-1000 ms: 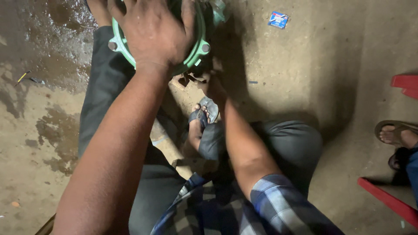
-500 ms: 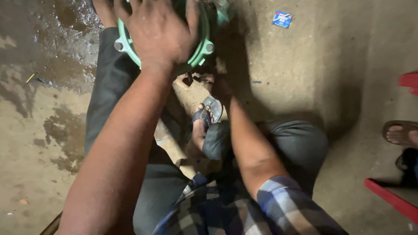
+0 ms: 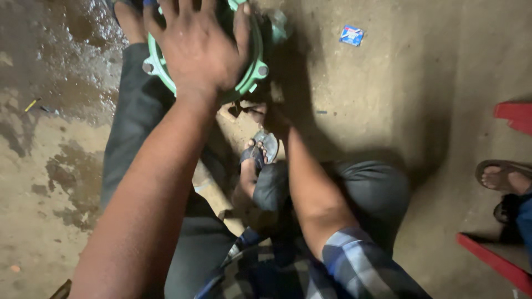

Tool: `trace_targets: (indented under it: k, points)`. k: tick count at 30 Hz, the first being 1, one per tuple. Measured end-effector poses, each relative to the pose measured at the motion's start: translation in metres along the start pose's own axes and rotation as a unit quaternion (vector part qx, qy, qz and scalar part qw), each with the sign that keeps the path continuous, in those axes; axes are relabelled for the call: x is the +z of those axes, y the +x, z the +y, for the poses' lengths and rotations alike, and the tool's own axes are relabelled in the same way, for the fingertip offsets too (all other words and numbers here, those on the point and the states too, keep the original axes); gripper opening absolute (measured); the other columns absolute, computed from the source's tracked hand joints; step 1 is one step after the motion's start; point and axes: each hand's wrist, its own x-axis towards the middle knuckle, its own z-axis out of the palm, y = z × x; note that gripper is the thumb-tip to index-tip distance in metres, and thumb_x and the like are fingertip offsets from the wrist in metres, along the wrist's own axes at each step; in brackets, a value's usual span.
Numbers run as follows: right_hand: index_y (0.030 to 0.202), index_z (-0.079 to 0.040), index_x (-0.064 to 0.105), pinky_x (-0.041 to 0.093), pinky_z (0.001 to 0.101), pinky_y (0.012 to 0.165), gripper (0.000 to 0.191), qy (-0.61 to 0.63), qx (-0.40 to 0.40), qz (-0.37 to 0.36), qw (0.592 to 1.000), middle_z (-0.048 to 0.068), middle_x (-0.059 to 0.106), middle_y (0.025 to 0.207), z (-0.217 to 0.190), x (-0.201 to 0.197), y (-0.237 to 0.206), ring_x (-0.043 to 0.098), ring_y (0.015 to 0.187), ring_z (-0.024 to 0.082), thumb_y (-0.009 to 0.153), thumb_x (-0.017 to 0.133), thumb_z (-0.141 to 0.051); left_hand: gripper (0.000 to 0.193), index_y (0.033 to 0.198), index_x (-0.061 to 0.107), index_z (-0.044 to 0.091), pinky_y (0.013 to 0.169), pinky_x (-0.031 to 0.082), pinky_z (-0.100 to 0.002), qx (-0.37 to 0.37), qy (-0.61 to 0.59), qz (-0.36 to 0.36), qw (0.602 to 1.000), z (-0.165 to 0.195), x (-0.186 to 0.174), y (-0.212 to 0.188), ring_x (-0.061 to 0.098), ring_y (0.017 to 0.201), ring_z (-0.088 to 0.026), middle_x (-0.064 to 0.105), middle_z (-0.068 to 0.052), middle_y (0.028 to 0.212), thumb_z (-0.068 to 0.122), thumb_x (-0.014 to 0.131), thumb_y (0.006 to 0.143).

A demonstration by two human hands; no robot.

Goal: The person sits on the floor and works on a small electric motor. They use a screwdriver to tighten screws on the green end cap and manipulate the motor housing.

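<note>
Left hand, fingers spread flat, presses the green round housing against the knee above the wet floor, while the right hand works in shadow at its lower rim, finger state indiscernible; steady downward pressure would likely keep it from rocking.

Green round casing, blue checked sleeve, red stool.

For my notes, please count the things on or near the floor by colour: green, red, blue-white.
Green disc: 1
Red parts, right edge: 2
Blue-white wrapper: 1
Total: 4
</note>
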Motion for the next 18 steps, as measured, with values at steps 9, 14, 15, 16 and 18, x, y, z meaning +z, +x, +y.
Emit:
trace_targets:
  k: [9,14,15,16,18]
  points:
    - [0.123,-0.023,0.074,0.042,0.0460,0.109,0.030,-0.305,-0.072,0.084,0.946,0.000,0.071,0.130,0.000,-0.006,-0.011,0.062,0.124,0.032,0.098,0.066,-0.038,0.050,0.123,0.071,0.006,0.107,0.025,-0.062,-0.008,-0.012,-0.041,0.999,-0.001,-0.002,-0.001,0.054,0.120,-0.044,0.068,-0.024,0.117,0.048,0.052,0.104]
    - [0.128,-0.012,0.067,0.047,0.0433,0.109,0.040,-0.038,-0.006,0.107,0.993,0.011,0.072,0.129,0.001,0.009,-0.010,0.065,0.124,0.028,0.091,0.070,-0.029,0.053,0.116,0.072,0.004,0.104,0.025,-0.063,-0.011,0.002,-0.047,0.999,-0.001,-0.002,0.000,0.055,0.117,-0.044,0.069,-0.023,0.112,0.054,0.055,0.106]
    - [0.125,-0.011,0.070,0.046,0.0431,0.109,0.040,-0.110,0.005,0.125,0.986,0.012,0.071,0.129,0.003,0.010,-0.008,0.064,0.124,0.029,0.089,0.072,-0.029,0.052,0.118,0.072,0.004,0.105,0.025,-0.062,-0.004,-0.007,-0.036,0.999,-0.001,-0.002,0.000,0.054,0.118,-0.044,0.069,-0.023,0.114,0.051,0.054,0.106]
    - [0.122,-0.010,0.073,0.046,0.0429,0.108,0.039,-0.180,0.017,0.141,0.973,0.013,0.070,0.129,0.007,0.011,-0.007,0.063,0.123,0.029,0.087,0.074,-0.028,0.050,0.120,0.072,0.004,0.106,0.025,-0.062,0.003,-0.015,-0.026,1.000,-0.001,-0.001,0.000,0.054,0.119,-0.045,0.069,-0.024,0.116,0.049,0.052,0.105]
    - [0.135,0.009,0.057,0.040,0.0503,0.111,0.068,-0.291,-0.156,0.274,0.903,0.030,0.060,0.136,0.014,0.008,-0.003,0.052,0.127,0.044,0.088,0.076,-0.036,0.051,0.118,0.072,0.004,0.107,0.024,-0.063,-0.007,-0.007,-0.047,0.999,-0.001,0.000,-0.001,0.055,0.118,-0.044,0.069,-0.025,0.115,0.049,0.051,0.105]
